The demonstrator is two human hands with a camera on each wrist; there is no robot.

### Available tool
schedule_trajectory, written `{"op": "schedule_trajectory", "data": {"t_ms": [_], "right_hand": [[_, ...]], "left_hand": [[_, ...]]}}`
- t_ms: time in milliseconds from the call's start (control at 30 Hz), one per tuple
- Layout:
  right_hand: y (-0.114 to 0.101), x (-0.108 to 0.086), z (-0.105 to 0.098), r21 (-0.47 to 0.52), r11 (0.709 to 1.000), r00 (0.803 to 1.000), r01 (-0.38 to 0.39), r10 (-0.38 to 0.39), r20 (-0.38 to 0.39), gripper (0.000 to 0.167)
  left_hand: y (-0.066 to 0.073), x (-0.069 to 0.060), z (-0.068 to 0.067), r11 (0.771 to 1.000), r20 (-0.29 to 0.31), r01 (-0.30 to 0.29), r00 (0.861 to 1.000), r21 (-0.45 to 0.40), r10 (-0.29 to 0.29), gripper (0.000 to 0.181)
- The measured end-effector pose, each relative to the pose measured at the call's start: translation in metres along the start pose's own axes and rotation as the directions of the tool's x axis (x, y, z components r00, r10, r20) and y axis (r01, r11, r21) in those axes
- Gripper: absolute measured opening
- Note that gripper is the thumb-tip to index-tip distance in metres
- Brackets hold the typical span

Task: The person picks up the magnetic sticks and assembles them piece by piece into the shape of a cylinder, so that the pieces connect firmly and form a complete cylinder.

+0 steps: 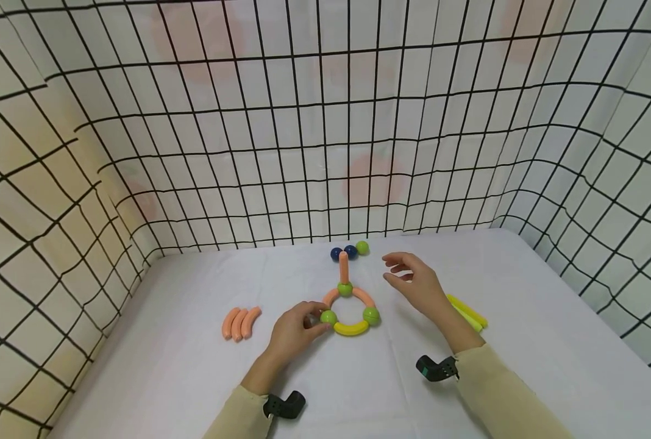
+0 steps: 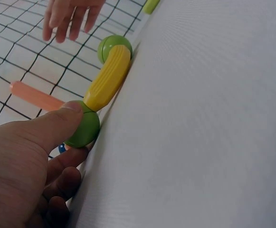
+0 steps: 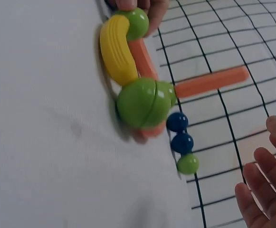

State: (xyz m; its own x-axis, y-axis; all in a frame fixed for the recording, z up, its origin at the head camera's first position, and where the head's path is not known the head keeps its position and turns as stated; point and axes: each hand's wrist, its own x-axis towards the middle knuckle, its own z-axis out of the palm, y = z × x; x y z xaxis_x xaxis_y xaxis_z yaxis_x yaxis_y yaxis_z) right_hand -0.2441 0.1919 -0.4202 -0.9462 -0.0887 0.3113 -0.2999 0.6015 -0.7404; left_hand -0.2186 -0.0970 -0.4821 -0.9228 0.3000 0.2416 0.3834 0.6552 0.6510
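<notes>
My left hand (image 1: pixel 295 332) pinches a green ball (image 2: pixel 86 130) between thumb and fingers. That ball is the left corner of a ring on the white table. A yellow curved piece (image 1: pixel 351 329) joins it to a second green ball (image 1: pixel 371 315) at the right. Orange curved pieces (image 1: pixel 365 297) run back from both to a third green ball (image 1: pixel 345 289). From this rear ball an orange straight rod (image 3: pixel 211 82) stands upright. My right hand (image 1: pixel 417 285) hovers right of the ring, fingers loosely bent and apart, holding nothing.
Behind the ring sit two dark blue balls (image 1: pixel 350 251) and a loose green ball (image 1: pixel 362 247). Several orange curved pieces (image 1: pixel 238 324) lie at the left. Yellow and yellow-green rods (image 1: pixel 470 313) lie beside the right forearm. A black grid (image 1: pixel 303 146) encloses the back and sides.
</notes>
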Motion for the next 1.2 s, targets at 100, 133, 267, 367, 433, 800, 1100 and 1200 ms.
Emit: {"op": "schedule_trajectory", "data": {"t_ms": [100, 133, 267, 367, 433, 800, 1100, 1200], "right_hand": [[0.011, -0.005, -0.012, -0.018, 1.0, 1.0, -0.008, 0.008, -0.007, 0.037], [0.015, -0.006, -0.016, -0.028, 1.0, 1.0, -0.009, 0.009, -0.008, 0.037], [0.03, -0.012, -0.032, -0.055, 0.998, 1.0, -0.02, 0.019, -0.006, 0.038], [0.038, -0.016, -0.045, -0.055, 0.997, 0.999, -0.05, 0.05, 0.002, 0.04], [0.043, -0.019, -0.054, -0.054, 0.996, 0.997, -0.075, 0.076, 0.007, 0.042], [0.074, -0.034, -0.082, -0.117, 0.975, 0.98, -0.187, 0.193, 0.04, 0.053], [0.093, -0.04, -0.091, -0.129, 0.958, 0.964, -0.255, 0.263, 0.048, 0.057], [0.1, -0.042, -0.091, -0.136, 0.952, 0.957, -0.275, 0.284, 0.053, 0.055]], "left_hand": [[0.0, 0.0, 0.0, 1.0, -0.002, 0.003, 1.0, 0.001, -0.003, 0.033], [0.0, 0.0, 0.001, 1.0, -0.003, 0.003, 1.0, 0.005, -0.003, 0.033], [0.001, 0.0, 0.001, 1.0, -0.006, 0.004, 1.0, 0.018, -0.004, 0.034], [0.0, 0.0, 0.002, 1.0, -0.005, 0.005, 1.0, 0.02, -0.005, 0.035], [0.0, 0.001, 0.002, 1.0, -0.003, 0.007, 1.0, 0.016, -0.007, 0.035], [0.0, 0.001, 0.002, 1.0, 0.001, 0.017, 1.0, 0.013, -0.017, 0.034], [0.0, 0.001, 0.002, 1.0, 0.0, 0.014, 1.0, 0.014, -0.014, 0.034], [0.0, 0.001, 0.002, 1.0, -0.001, 0.014, 1.0, 0.014, -0.014, 0.034]]}}
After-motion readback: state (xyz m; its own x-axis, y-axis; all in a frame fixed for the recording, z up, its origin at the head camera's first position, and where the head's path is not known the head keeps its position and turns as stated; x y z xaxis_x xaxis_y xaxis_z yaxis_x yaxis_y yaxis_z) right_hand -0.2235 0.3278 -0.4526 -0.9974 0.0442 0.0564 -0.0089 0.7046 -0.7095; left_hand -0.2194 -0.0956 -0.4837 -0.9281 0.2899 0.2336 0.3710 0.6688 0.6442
